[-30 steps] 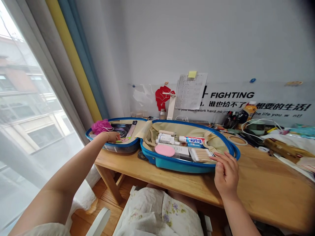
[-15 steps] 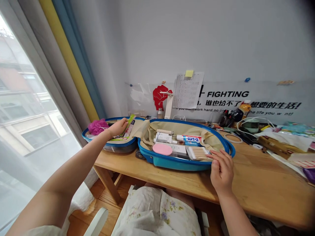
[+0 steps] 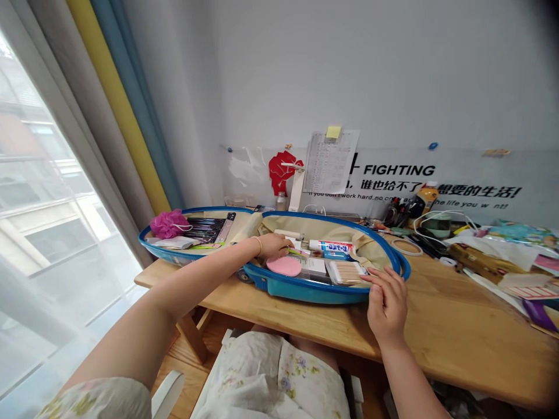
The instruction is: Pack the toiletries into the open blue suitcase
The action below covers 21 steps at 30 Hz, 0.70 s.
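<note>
A blue suitcase [image 3: 314,293] lies unfolded on the wooden table. My left hand [image 3: 274,245] is over its right half, closed on a slim green packet [image 3: 299,252] partly covered by the fingers. Just below it sits a pink oval sponge [image 3: 284,266]. Around it are a toothpaste box [image 3: 331,245], a blue bottle [image 3: 336,255], a white box [image 3: 313,266] and a pack of cotton swabs [image 3: 346,272]. My right hand [image 3: 388,304] rests at the front right rim near the swabs, fingers stretched and holding nothing.
In the suitcase's left half are a purple bath puff [image 3: 169,224] and a pack of black slim items [image 3: 207,230]. Behind stand a small bottle [image 3: 280,202] and a white lamp [image 3: 296,189]. A tape roll [image 3: 409,247], cables and a brown pouch [image 3: 476,262] lie to the right.
My left hand has moved right with the green packet, from the suitcase's left half into its right half. The right hand stays at the rim. The view has shifted slightly.
</note>
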Each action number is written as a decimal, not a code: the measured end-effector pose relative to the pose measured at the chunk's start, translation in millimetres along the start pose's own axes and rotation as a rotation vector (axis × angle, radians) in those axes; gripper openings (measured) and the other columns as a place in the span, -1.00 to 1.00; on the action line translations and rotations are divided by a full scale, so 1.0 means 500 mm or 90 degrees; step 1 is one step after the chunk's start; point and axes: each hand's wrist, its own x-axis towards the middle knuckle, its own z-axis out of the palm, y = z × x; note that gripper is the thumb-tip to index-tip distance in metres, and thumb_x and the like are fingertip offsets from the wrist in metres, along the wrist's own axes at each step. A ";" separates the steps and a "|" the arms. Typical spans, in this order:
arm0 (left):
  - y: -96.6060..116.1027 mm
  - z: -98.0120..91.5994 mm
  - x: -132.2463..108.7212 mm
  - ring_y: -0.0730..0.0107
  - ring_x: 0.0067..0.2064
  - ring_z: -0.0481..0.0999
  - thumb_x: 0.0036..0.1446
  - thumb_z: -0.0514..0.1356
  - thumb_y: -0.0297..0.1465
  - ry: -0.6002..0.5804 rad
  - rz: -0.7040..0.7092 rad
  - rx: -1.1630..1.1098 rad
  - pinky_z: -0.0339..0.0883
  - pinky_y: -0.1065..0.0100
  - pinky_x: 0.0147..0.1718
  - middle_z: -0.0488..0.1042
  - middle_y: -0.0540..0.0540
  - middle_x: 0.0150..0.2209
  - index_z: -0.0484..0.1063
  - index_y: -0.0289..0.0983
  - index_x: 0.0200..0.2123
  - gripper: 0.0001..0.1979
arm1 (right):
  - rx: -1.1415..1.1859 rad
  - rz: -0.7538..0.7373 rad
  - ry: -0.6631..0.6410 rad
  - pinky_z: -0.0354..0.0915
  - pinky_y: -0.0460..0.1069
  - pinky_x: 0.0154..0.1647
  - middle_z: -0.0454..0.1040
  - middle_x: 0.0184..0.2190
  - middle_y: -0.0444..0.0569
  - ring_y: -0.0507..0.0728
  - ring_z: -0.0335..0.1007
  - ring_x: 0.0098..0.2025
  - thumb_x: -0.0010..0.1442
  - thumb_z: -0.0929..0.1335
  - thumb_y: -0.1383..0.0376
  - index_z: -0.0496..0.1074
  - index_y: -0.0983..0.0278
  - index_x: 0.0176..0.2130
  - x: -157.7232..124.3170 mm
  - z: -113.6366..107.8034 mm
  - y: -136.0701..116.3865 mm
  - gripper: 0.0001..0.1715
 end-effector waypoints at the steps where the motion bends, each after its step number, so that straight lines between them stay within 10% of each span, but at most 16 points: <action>1: -0.003 0.003 0.000 0.16 0.09 0.43 0.26 0.04 -0.32 -0.005 0.004 0.000 0.22 0.28 0.08 0.44 -0.22 0.04 0.34 -0.23 0.14 -0.60 | -0.001 0.001 -0.001 0.20 0.28 0.13 0.51 -0.18 0.03 0.26 0.30 0.12 0.29 0.19 0.30 0.49 0.22 -0.26 0.000 0.000 0.000 -0.69; 15: -0.005 0.017 -0.010 0.32 0.01 0.48 0.22 0.11 -0.43 0.044 0.056 -0.080 0.24 0.41 0.07 0.49 -0.07 0.02 0.54 -0.15 -0.05 -0.71 | -0.007 0.030 -0.006 0.17 0.30 0.15 0.51 -0.21 0.05 0.28 0.31 0.10 0.31 0.16 0.23 0.49 0.23 -0.28 0.000 0.001 -0.001 -0.64; 21: -0.036 -0.018 -0.046 0.28 0.20 0.32 0.29 -0.03 -0.38 0.228 -0.016 -0.127 0.12 0.31 0.21 0.37 -0.12 0.17 0.41 -0.21 0.12 -0.61 | -0.004 -0.005 0.004 0.19 0.28 0.14 0.51 -0.20 0.05 0.26 0.30 0.11 0.30 0.18 0.28 0.48 0.23 -0.25 0.002 0.001 0.001 -0.69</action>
